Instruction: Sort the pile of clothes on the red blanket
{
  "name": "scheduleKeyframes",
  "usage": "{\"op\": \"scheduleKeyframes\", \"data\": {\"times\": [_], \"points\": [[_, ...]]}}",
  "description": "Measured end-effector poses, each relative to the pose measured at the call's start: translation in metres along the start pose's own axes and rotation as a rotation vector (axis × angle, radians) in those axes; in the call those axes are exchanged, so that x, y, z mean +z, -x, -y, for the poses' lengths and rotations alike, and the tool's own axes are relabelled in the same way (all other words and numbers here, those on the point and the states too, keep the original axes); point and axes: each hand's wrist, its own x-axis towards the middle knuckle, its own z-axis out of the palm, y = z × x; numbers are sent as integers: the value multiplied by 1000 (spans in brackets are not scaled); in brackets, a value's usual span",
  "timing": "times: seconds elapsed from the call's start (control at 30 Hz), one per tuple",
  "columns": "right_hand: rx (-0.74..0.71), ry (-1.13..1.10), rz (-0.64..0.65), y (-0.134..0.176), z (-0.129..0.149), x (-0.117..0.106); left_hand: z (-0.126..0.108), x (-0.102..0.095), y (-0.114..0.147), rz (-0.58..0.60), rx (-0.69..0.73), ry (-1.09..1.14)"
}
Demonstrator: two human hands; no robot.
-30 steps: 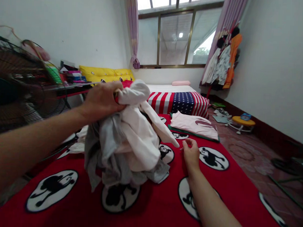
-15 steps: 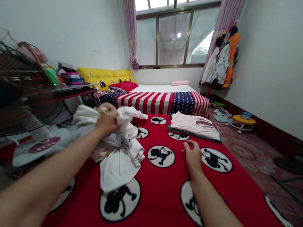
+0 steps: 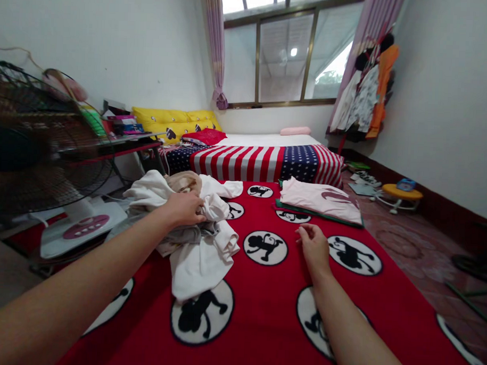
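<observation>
A rumpled heap of white, grey and beige clothes point(image 3: 203, 266) lies on the red blanket point(image 3: 258, 311) with black-and-white figure patches. My left hand point(image 3: 186, 208) reaches into the top of it, fingers curled into a white garment point(image 3: 215, 205); some fingertips are hidden in the folds. To the right, my right hand point(image 3: 313, 248) hovers low over the blanket, holding nothing, its fingers loosely bent and apart. Just beyond it lies a flat folded pink shirt point(image 3: 315, 195) with a dark print, on top of a green folded piece point(image 3: 294, 206).
A standing fan point(image 3: 49, 144) is close on the left, its white base point(image 3: 82, 227) beside the blanket. Behind is a bed with a striped and starred cover point(image 3: 244, 161). A small yellow-topped stool point(image 3: 401, 192) and shoes are on the tiled floor at right.
My left hand has moved a little right and down over the heap, and a beige garment now shows beyond it. My right hand stays nearly in place. The view has shifted slightly.
</observation>
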Motion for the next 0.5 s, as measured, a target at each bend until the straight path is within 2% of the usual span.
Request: {"op": "scheduleKeyframes", "data": {"times": [0.07,0.1,0.17,0.23,0.3,0.37,0.43,0.5], "points": [[-4,4,10,-1,-2,0,-5,-12,4,-17,-50,4],[-4,4,15,-1,-2,0,-9,-16,6,-67,-101,9],[-5,0,21,-1,-4,1,-23,-20,9,-213,-189,66],[-4,-4,23,-1,-4,2,-49,-16,11,-352,-174,237],[-3,-7,21,-2,-3,2,-86,-6,10,-414,-49,505],[-2,-8,20,-2,-2,1,-127,10,6,-392,70,742],[-1,-4,20,0,0,0,-162,29,-1,-438,118,878],[0,9,19,1,0,-1,-185,49,-9,-463,125,928]]}}
